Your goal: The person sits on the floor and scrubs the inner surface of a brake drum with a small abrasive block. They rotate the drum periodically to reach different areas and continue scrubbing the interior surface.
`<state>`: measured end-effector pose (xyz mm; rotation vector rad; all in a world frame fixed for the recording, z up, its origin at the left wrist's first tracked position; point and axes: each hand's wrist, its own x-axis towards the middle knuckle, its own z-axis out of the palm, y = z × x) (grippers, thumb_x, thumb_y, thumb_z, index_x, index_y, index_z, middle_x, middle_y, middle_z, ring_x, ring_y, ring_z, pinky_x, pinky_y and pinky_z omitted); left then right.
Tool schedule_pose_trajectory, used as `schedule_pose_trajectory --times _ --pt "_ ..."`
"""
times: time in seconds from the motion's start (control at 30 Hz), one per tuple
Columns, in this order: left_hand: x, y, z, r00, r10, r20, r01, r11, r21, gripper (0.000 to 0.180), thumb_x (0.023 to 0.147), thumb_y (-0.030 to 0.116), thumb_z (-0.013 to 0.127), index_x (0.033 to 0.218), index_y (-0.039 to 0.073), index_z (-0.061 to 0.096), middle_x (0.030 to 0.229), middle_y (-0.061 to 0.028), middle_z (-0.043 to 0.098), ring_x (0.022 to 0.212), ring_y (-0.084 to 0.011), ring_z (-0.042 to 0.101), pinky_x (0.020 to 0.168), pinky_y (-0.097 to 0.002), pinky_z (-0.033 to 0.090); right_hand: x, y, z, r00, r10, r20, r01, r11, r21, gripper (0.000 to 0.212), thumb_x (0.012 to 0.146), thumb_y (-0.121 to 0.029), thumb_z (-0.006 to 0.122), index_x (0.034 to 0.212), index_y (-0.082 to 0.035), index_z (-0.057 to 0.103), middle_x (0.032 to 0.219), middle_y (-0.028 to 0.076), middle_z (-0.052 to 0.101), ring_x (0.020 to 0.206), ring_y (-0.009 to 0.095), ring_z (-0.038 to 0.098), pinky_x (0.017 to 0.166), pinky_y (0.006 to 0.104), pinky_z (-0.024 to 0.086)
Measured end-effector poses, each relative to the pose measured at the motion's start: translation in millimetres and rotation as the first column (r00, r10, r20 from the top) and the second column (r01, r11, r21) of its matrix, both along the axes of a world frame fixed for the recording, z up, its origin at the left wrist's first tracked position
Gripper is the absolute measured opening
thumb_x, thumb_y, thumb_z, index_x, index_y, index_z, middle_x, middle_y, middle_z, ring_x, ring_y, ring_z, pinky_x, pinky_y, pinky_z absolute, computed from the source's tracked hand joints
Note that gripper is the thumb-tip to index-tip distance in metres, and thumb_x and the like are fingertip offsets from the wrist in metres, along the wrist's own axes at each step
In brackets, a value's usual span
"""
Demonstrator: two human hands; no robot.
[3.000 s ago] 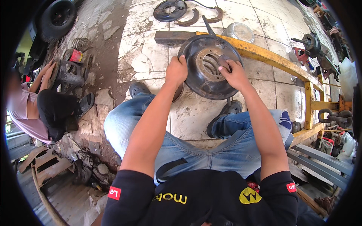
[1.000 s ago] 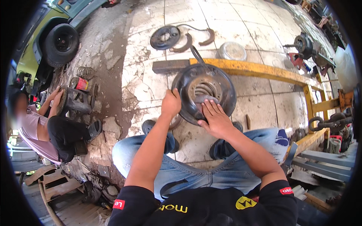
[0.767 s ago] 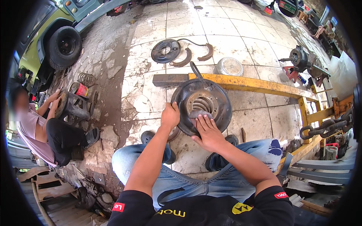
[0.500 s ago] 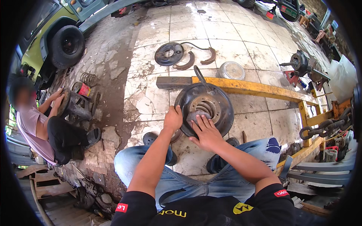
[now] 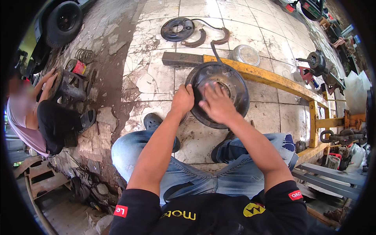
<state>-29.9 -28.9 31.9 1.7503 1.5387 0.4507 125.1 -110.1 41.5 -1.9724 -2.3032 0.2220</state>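
Note:
A black, round brake backing plate (image 5: 239, 84) with a hole in its middle leans tilted in front of me, its upper side by a yellow metal beam (image 5: 270, 80). My left hand (image 5: 183, 98) is closed on the plate's left rim. My right hand (image 5: 219, 105) lies across the plate's face beside the hole, fingers stretched out and smeared by motion. What lies under its palm is hidden. Beyond the beam, a second backing plate (image 5: 177, 29) rests flat on the tiles, near two curved brake shoes, one (image 5: 194, 40) nearer and the other (image 5: 221, 37) further right.
A round silver metal piece (image 5: 246, 55) sits behind the beam. At left, a person (image 5: 29, 113) crouches, hands on a round metal part, near a coil spring (image 5: 85, 55) and a red can (image 5: 79, 68). A heavy chain (image 5: 341, 136) and grey slats (image 5: 333, 174) are at right.
My right hand has shifted up over the plate's middle. The grey piece seen under its fingers earlier is now hidden. My left hand keeps the rim; the whole view has shifted.

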Motion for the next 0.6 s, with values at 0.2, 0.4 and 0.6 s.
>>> schedule_pose_trajectory --times 0.2,0.4,0.6 --pt "-2 0 1 1.000 0.002 -0.031 -0.003 1.000 -0.027 0.048 0.101 0.036 0.035 0.101 -0.008 0.053 0.094 -0.0363 0.061 0.093 -0.0511 0.059 0.084 -0.0544 0.046 0 16 -7 0.995 -0.075 -0.062 0.071 0.996 -0.050 0.066 0.101 -0.048 0.027 0.148 -0.001 0.028 0.155 0.021 0.024 0.145 0.036 0.018 0.118 0.0483 0.016" --pt "-3 0 -2 1.000 0.003 0.002 -0.003 1.000 0.004 0.047 0.101 0.037 0.036 0.096 -0.007 0.053 0.091 -0.0362 0.061 0.089 -0.0517 0.059 0.081 -0.0546 0.045 9 26 -11 0.961 -0.277 -0.025 0.276 0.960 -0.038 0.073 0.099 -0.053 0.029 0.146 0.004 0.028 0.153 0.024 0.025 0.144 0.038 0.021 0.117 0.0488 0.018" --pt "0 0 2 1.000 0.010 -0.026 -0.010 1.000 -0.022 0.047 0.101 0.037 0.036 0.098 -0.007 0.053 0.092 -0.0362 0.061 0.090 -0.0515 0.059 0.082 -0.0542 0.045 19 24 -19 0.958 -0.278 -0.075 0.280 0.960 0.025 0.075 0.098 -0.055 0.035 0.141 0.006 0.036 0.151 0.025 0.029 0.142 0.041 0.024 0.114 0.0513 0.022"
